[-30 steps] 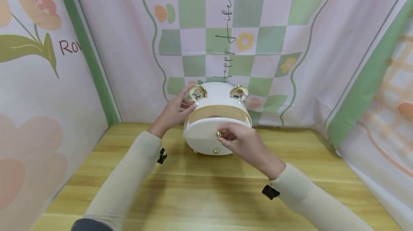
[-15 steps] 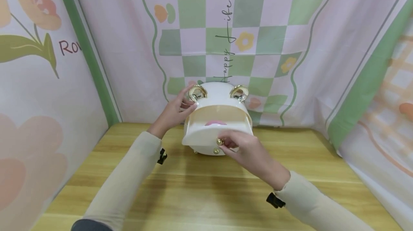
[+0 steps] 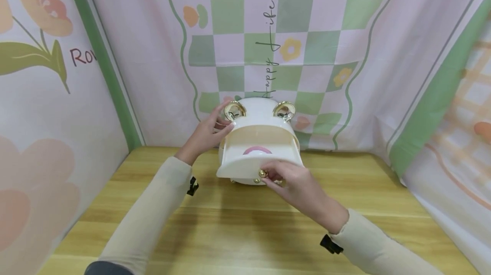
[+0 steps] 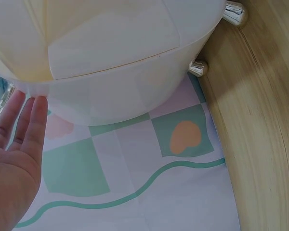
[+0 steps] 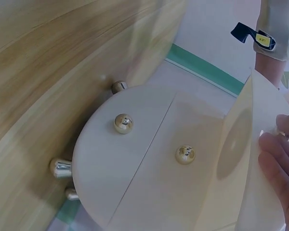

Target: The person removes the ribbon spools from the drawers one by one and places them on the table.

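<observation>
A white rounded storage box (image 3: 258, 112) with gold ear-shaped rings (image 3: 284, 111) on top stands on the wooden table. Its upper drawer (image 3: 238, 166) is pulled out toward me. Inside the drawer shows a curved pink thing (image 3: 258, 149), its lower part hidden by the drawer front. My right hand (image 3: 295, 183) pinches the drawer's gold knob (image 3: 263, 173) between thumb and fingers. The left hand (image 3: 209, 134) rests against the box's left side by the gold ring, and in the left wrist view its fingers (image 4: 36, 118) lie fairly straight against the shell.
Lower gold knobs (image 5: 124, 123) sit on the box front, and short gold feet (image 5: 61, 168) lift the box off the table (image 3: 230, 228). A checkered cloth (image 3: 228, 15) hangs close behind it. Patterned curtains (image 3: 50, 138) stand at both sides.
My right hand has moved toward me and down with the knob, sliding the upper drawer further out. More of the pink thing inside shows. The left hand stays in place.
</observation>
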`<state>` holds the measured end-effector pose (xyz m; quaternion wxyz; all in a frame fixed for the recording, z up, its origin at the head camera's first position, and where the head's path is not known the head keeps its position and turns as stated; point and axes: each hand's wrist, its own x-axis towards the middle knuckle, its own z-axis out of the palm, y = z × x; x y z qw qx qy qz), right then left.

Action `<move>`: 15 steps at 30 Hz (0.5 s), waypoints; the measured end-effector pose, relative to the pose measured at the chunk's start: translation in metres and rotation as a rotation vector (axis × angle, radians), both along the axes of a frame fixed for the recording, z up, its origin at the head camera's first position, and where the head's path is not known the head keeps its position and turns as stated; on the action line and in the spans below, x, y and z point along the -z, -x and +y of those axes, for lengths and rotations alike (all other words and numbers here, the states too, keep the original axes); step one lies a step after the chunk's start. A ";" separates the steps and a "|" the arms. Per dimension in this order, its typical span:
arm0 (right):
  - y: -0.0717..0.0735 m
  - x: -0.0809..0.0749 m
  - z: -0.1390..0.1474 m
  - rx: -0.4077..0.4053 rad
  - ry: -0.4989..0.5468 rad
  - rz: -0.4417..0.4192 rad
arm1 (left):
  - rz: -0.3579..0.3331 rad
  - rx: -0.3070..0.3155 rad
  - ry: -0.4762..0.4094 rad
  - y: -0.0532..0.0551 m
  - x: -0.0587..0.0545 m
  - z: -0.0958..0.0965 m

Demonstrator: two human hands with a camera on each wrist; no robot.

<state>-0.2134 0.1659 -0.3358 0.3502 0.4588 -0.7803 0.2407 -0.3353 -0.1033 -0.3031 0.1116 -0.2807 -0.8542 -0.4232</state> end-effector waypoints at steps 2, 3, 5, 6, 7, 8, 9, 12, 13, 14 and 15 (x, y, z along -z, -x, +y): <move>-0.001 -0.001 0.001 -0.002 -0.002 -0.005 | 0.002 0.003 0.001 0.000 0.000 0.000; -0.001 -0.001 0.001 -0.005 -0.004 -0.006 | 0.002 0.004 0.001 0.000 0.000 0.000; -0.002 -0.002 0.002 -0.005 -0.013 -0.005 | 0.004 0.007 0.001 0.000 0.000 0.000; -0.003 -0.003 0.003 -0.001 -0.020 -0.009 | 0.005 0.008 0.001 0.000 0.000 0.000; -0.004 -0.004 0.004 -0.001 -0.025 -0.013 | 0.005 0.008 0.001 0.000 0.000 0.000; -0.004 -0.005 0.005 -0.003 -0.030 -0.013 | 0.004 0.008 0.000 0.000 -0.001 0.000; -0.005 -0.006 0.006 -0.007 -0.034 -0.017 | 0.002 0.007 -0.002 -0.001 -0.001 0.000; -0.005 -0.010 0.009 -0.020 -0.034 -0.042 | 0.002 0.006 -0.003 -0.001 -0.001 0.000; -0.005 -0.011 0.010 -0.028 -0.028 -0.047 | 0.002 0.005 -0.004 -0.001 -0.001 -0.001; -0.005 -0.013 0.011 -0.029 -0.024 -0.049 | 0.001 0.006 -0.004 -0.001 -0.001 0.000; -0.005 -0.015 0.012 -0.033 -0.018 -0.052 | 0.003 0.006 -0.004 -0.001 0.000 -0.001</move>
